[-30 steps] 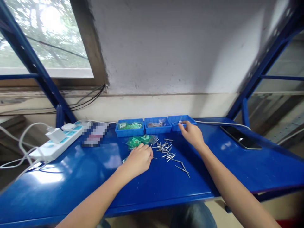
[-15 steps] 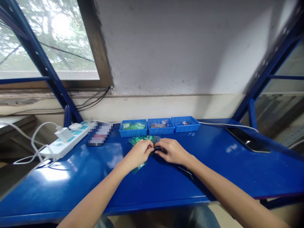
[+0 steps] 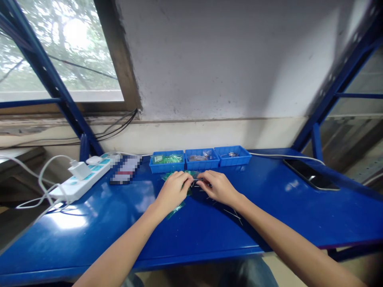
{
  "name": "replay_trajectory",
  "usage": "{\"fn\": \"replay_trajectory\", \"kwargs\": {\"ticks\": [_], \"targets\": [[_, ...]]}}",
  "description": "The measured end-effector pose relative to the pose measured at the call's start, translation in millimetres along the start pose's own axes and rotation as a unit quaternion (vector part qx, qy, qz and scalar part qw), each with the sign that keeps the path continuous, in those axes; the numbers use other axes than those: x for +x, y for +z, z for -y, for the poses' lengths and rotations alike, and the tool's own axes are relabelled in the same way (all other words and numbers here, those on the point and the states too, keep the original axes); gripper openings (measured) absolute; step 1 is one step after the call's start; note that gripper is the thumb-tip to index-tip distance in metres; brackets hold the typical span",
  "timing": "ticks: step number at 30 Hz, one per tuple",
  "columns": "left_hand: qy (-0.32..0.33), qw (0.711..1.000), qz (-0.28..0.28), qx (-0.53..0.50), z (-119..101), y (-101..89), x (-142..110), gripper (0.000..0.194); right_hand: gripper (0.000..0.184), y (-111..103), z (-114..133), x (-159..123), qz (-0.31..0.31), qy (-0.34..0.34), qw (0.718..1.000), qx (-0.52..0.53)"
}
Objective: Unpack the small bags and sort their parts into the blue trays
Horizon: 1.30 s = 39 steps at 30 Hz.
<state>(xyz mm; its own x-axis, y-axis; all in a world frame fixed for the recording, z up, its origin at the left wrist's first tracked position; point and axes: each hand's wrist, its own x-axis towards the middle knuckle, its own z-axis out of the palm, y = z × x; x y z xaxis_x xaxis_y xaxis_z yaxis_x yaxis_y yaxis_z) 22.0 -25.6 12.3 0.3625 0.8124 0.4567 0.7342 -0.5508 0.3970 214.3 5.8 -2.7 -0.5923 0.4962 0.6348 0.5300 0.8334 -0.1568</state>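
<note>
In the head view, my left hand point(image 3: 176, 188) is closed in a pinch just over some green plastic packets point(image 3: 178, 209). Facing it, my right hand point(image 3: 218, 186) is pinched too, its fingertips close to those of the left. A thin dark rod-like piece point(image 3: 196, 180) bridges the gap between both sets of fingers; its ends are hidden by them. Under and beside my right hand lie several thin metal rods point(image 3: 233, 214), loose on the blue table point(image 3: 194, 235).
Behind my hands stand three blue trays: one with green packets point(image 3: 168, 159), one with clear bags point(image 3: 200, 158), one with thin metal pieces point(image 3: 232, 154). A white power strip point(image 3: 70, 187) and a blurred-out phone point(image 3: 126, 169) are left; a black phone point(image 3: 309, 174) is right.
Both hands have risen slightly and hold the thin piece level between them. More thin rods show on the table under my right hand.
</note>
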Motion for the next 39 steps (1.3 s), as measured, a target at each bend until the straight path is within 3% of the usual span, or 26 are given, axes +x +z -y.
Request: {"fn": "replay_trajectory", "kwargs": {"ticks": [6, 9, 11, 13, 16, 18, 20, 23, 26, 28, 32, 39], "targets": [[-0.02, 0.999, 0.017, -0.021, -2.4, 3.5, -1.2, 0.027, 0.016, -5.2, 1.6, 0.0, -0.039, -0.04, 0.998, -0.031], [-0.028, 0.999, 0.018, 0.021, -4.4, 9.8, -0.3, 0.017, 0.015, -20.3, -8.3, 1.3, -0.124, -0.032, 0.99, -0.054], [-0.02, 0.997, 0.021, 0.067, -4.7, 16.8, 1.9, 0.015, 0.017, -33.3, -23.7, 2.2, -0.212, 0.025, 0.972, -0.097], [-0.001, 0.994, 0.035, 0.106, -4.0, 24.7, 4.7, 0.014, 0.021, -44.6, -44.4, 1.9, -0.274, 0.134, 0.938, -0.166], [0.012, 0.989, 0.052, 0.136, -2.0, 34.5, 7.1, 0.008, 0.031, -51.5, -72.1, -3.3, -0.216, 0.298, 0.903, -0.221], [0.008, 0.99, 0.045, 0.134, -1.0, 37.2, 6.4, 0.011, 0.036, -47.8, -78.1, -7.9, -0.14, 0.342, 0.908, -0.197], [-0.005, 0.993, 0.036, 0.115, -0.2, 36.3, 4.1, 0.012, 0.034, -38.8, -70.3, -9.8, -0.083, 0.319, 0.935, -0.133], [-0.034, 0.998, 0.026, 0.055, 1.6, 30.7, 0.7, 0.009, 0.027, -21.6, -41.1, -5.3, -0.02, 0.19, 0.981, -0.026], [-0.049, 0.999, -0.006, -0.021, 3.7, 23.9, -0.5, 0.005, 0.016, -7.9, -12.8, 0.5, 0.024, 0.054, 0.998, 0.009], [-0.062, 0.996, -0.024, -0.051, 4.0, 20.4, -0.3, 0.006, 0.013, -2.9, -2.8, 1.8, 0.029, 0.008, 1.0, -0.009], [-0.059, 0.995, -0.014, -0.075, 1.9, 17.7, -0.1, 0.006, 0.016, -1.8, -0.1, 0.7, 0.006, -0.003, 0.998, -0.062], [-0.048, 0.993, -0.001, -0.105, -1.5, 16.6, -1.5, 0.007, 0.018, -5.2, -0.1, 0.3, 0.027, -0.02, 0.996, -0.078]]}}
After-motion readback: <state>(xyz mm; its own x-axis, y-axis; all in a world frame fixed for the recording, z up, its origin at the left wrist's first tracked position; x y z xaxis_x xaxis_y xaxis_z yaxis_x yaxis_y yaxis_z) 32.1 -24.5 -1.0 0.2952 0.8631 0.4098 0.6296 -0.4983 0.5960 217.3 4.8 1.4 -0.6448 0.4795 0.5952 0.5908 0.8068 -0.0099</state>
